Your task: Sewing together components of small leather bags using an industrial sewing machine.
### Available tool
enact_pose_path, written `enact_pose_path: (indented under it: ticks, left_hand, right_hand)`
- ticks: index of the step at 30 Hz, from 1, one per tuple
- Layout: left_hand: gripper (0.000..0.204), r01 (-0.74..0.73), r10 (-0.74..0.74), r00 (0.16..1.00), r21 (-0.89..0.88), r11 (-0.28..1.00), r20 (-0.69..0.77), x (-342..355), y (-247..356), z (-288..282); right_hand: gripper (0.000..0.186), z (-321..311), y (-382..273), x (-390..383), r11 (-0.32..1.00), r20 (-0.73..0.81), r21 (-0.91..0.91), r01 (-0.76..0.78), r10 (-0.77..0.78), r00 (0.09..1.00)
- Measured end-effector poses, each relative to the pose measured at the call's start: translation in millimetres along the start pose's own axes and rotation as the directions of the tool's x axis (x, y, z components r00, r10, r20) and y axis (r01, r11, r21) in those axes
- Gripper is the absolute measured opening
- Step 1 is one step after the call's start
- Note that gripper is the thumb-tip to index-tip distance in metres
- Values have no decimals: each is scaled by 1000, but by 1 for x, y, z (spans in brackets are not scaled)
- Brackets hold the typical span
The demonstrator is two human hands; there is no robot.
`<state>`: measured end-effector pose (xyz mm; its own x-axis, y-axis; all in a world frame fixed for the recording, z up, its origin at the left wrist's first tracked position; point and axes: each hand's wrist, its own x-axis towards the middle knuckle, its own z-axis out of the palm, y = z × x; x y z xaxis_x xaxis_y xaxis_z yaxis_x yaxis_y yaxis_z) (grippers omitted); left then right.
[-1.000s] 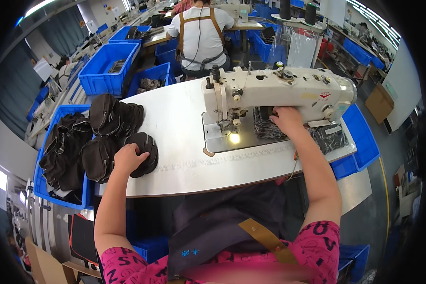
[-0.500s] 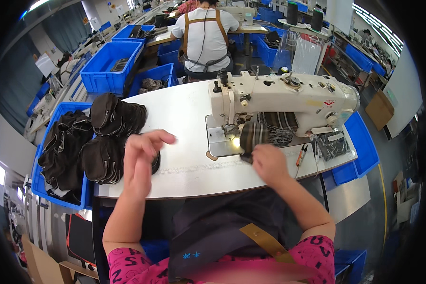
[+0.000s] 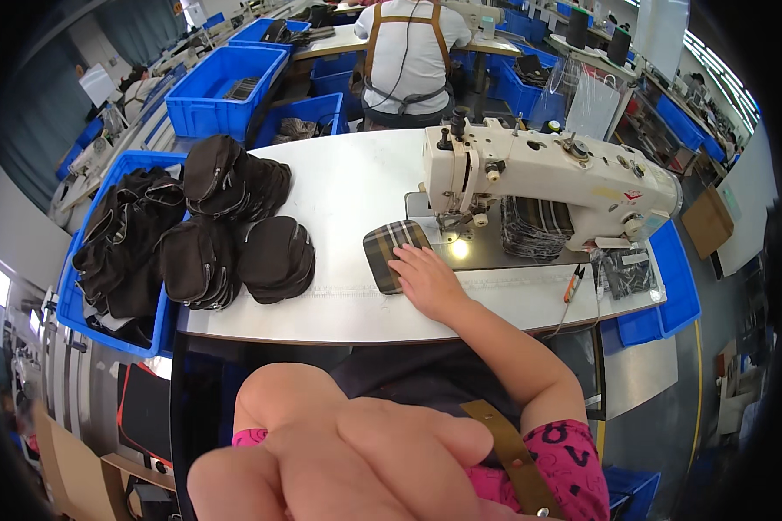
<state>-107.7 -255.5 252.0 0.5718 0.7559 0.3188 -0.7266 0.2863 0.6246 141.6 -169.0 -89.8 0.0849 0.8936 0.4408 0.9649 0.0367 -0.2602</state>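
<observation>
A rounded brown plaid fabric piece lies flat on the white table, left of the sewing machine's needle area. My right hand rests on its right side, fingers stretched out and flat. Very close and large at the bottom is my left hand, raised off the table. Its fingers are partly cut off and bent out of sight, so I cannot tell what they hold. A stack of similar plaid pieces sits beneath the arm of the white sewing machine.
Piles of dark brown zippered pouches stand on the table's left. Beside them, a blue bin holds more. Orange-handled snips and a clear plastic bag lie at the right. A person sits at the table beyond.
The plaid piece moved left from beside the needle area and now lies flat under my right hand. My left hand left the table area and came up close. The view shifted slightly.
</observation>
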Motion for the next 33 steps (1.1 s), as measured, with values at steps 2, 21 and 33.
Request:
enact_pose_path:
  ticks: [2,21,33]
  left_hand:
    - [23,26,3,985,162,986,-174,-11,2,4]
    - [28,-209,214,976,100,973,-38,10,-11,-65]
    - [11,-583,518,810,274,765,275,18,-42,-203]
  right_hand:
    - [36,-2,1,5,1000,23,9,-8,8,1000]
    - [30,9,-35,111,935,64,338,-103,86,994]
    - [46,71,-87,215,753,324,385,-534,431,842]
